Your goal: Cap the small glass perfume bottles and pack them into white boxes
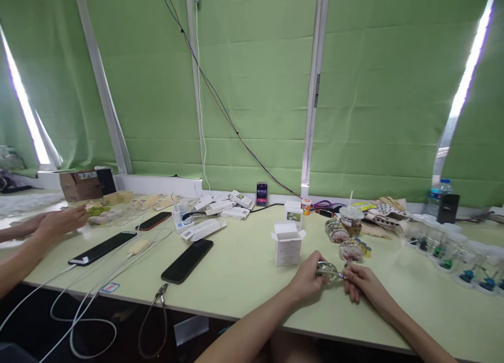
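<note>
My left hand [309,279] is closed around a clear, rounded, glass-like ornament [326,270] with a shiny narrow neck pointing right. At that neck, the fingertips of my right hand [360,283] pinch together; what exactly they grip is too small to make out. Just beyond my hands lies a similar clear ornament [350,251] with pinkish contents, and more like it [336,230] lie behind. An open white box [288,247] stands upright beyond my left hand, its flaps raised. Behind it is a closed white box [293,216] with a picture on its front.
Clear cups with coloured parts [466,276] line the right side. A lidded drink cup [352,216] stands at the back. Leftward lie a black phone [187,260], flattened white boxes [205,229] and charging cables. Another person's hands [63,224] work at far left.
</note>
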{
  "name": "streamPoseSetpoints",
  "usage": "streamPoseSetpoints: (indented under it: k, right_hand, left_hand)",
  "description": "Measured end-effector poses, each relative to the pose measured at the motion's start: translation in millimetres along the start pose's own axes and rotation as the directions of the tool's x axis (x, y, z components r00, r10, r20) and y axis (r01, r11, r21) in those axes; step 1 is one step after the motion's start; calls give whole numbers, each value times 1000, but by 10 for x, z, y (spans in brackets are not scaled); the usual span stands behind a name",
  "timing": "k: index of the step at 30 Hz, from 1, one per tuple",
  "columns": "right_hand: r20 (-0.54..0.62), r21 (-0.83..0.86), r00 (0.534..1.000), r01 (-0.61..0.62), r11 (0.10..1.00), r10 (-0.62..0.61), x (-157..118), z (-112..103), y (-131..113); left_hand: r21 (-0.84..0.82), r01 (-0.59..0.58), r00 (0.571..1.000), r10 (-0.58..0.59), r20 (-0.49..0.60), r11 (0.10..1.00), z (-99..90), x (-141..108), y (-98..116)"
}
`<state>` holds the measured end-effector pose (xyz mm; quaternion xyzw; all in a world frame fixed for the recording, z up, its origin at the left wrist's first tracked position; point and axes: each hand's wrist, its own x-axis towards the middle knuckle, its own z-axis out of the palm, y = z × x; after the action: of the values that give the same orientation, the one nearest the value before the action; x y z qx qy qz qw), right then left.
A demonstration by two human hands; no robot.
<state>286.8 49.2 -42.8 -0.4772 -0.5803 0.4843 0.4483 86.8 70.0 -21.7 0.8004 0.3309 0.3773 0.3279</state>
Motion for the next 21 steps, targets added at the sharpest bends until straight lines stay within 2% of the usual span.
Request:
streamPoseSetpoints:
  k: [6, 12, 16, 21]
  right_hand:
    - [-24, -3, 999, 48, 999, -48, 45, -8, 11]
    - [-156, 108, 985, 96, 989, -79, 35, -44, -22]
    - [-162, 18, 983, 87, 996, -83, 20, -58, -27]
    - [-189, -87, 978, 69, 994, -85, 42, -75, 3]
  left_hand:
    - [-60, 28, 999, -30, -32, 998, 17, 49, -39]
    - [-227, 88, 991, -108, -76, 970, 54, 82, -79]
    - [-287, 87, 987, -122, -104, 954, 64, 76, -90]
    - [-274, 90, 987, -122, -103, 957, 50, 70, -61]
